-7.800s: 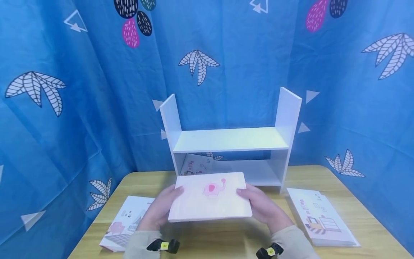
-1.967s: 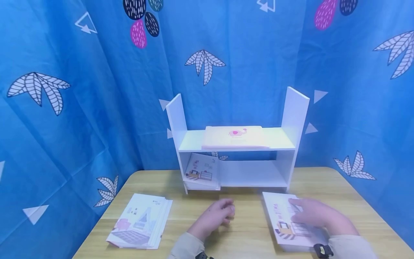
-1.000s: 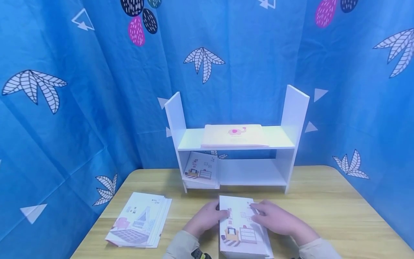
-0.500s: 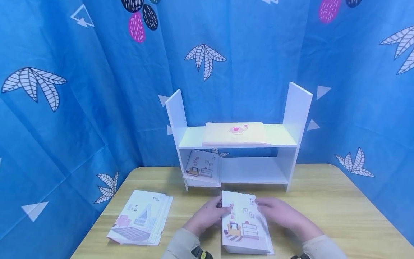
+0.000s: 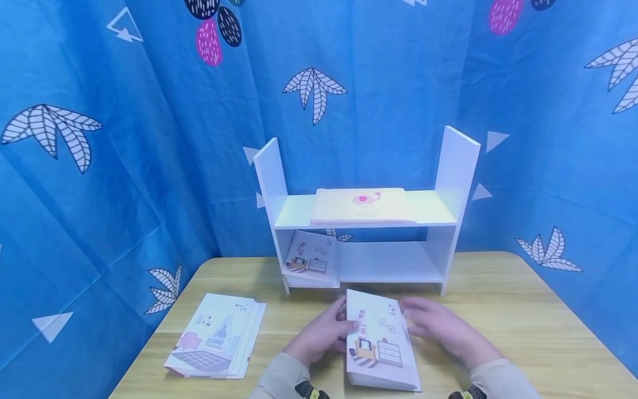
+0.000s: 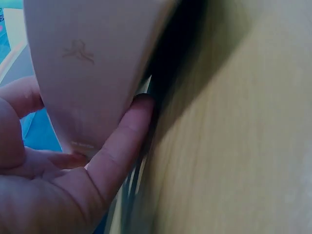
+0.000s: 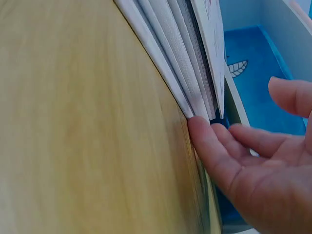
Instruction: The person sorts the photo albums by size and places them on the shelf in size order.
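Note:
A thick white book (image 5: 381,346) with a furniture drawing on its cover lies in front of the shelf. My left hand (image 5: 324,332) grips its left edge, thumb on the cover. In the left wrist view, my left hand's fingers reach under the wide spine (image 6: 92,63), which bears a small logo. My right hand (image 5: 443,327) is at the book's right edge. In the right wrist view, the fingertips (image 7: 200,126) touch the lowest layer of the fanned edge (image 7: 170,53), and the thumb stands away from it.
A white two-tier shelf (image 5: 418,260) stands at the back. On its upper board lies a pale elephant book (image 5: 361,208); a furniture-print book (image 5: 311,257) leans in its lower left. Several white booklets (image 5: 214,335) are piled on the wooden table (image 5: 523,316) at left.
The elephant book has left both hands for the upper shelf. The thick book has come from the table's right side to the middle, then shifted slightly away. My right thumb has left its cover.

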A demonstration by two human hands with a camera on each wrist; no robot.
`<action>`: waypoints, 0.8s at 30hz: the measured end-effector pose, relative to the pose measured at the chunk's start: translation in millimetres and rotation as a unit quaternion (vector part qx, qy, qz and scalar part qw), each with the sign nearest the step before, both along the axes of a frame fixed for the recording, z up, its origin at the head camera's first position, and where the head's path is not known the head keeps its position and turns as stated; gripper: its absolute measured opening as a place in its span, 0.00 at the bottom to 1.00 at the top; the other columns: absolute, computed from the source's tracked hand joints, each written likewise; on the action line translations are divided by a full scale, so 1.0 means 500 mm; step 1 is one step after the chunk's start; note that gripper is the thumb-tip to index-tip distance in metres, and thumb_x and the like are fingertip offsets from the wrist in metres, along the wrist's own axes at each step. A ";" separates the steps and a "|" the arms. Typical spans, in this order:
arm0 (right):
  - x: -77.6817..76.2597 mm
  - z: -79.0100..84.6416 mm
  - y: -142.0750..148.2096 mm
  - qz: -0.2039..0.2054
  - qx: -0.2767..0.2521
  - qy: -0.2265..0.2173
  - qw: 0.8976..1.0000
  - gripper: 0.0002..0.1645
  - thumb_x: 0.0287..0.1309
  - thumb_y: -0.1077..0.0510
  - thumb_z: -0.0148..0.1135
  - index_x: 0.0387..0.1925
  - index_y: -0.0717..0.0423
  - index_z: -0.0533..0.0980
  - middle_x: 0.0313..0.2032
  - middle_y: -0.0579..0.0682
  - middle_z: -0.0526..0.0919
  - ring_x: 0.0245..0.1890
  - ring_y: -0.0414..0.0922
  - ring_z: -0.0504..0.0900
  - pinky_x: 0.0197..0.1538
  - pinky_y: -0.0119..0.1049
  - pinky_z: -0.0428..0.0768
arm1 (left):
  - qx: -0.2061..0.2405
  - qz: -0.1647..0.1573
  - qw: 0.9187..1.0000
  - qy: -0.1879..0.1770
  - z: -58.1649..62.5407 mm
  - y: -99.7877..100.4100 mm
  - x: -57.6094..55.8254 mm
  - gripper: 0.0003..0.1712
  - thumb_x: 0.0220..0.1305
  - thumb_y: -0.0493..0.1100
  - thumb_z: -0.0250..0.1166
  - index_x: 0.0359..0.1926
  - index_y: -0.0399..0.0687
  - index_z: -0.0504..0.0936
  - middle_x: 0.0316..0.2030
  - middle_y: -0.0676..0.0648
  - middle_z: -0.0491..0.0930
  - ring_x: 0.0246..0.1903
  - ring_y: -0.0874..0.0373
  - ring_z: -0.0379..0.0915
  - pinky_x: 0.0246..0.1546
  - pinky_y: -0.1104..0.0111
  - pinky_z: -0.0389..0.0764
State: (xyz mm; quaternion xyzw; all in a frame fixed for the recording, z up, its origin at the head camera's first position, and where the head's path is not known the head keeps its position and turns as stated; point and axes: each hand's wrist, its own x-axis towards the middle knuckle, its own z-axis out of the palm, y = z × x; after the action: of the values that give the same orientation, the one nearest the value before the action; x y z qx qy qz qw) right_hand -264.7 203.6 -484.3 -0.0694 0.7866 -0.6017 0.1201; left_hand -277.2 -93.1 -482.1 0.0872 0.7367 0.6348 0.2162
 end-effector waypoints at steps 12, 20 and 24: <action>0.009 0.001 -0.001 0.052 -0.021 -0.051 0.997 0.43 0.72 0.46 0.57 0.70 0.76 0.57 0.42 0.63 0.84 0.40 0.57 0.85 0.43 0.50 0.87 | -0.038 0.023 0.999 0.030 -0.006 -0.006 -0.007 0.50 0.60 0.41 0.71 0.79 0.49 0.56 0.72 0.41 0.66 0.64 0.42 0.70 0.67 0.44 0.66; 0.010 -0.011 0.005 0.142 -0.109 -0.093 0.980 0.43 0.77 0.49 0.51 0.78 0.67 0.45 0.48 0.67 0.83 0.44 0.64 0.84 0.45 0.55 0.85 | -0.062 0.050 0.996 0.038 -0.002 -0.013 -0.007 0.47 0.60 0.49 0.71 0.76 0.44 0.62 0.68 0.39 0.70 0.65 0.39 0.67 0.69 0.40 0.59; 0.006 -0.006 0.002 0.170 -0.167 -0.093 0.967 0.38 0.78 0.52 0.47 0.77 0.66 0.48 0.55 0.68 0.80 0.51 0.66 0.82 0.50 0.58 0.83 | 0.001 0.048 0.999 0.023 0.001 -0.016 -0.014 0.43 0.65 0.48 0.67 0.76 0.39 0.61 0.56 0.41 0.79 0.52 0.46 0.79 0.58 0.50 0.77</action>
State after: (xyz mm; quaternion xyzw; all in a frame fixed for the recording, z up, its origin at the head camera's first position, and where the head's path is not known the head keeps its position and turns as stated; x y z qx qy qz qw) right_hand -261.6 204.6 -487.2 -0.1647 0.6372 -0.6990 0.2799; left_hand -284.0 -101.0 -481.7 0.0662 0.7441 0.6431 0.1685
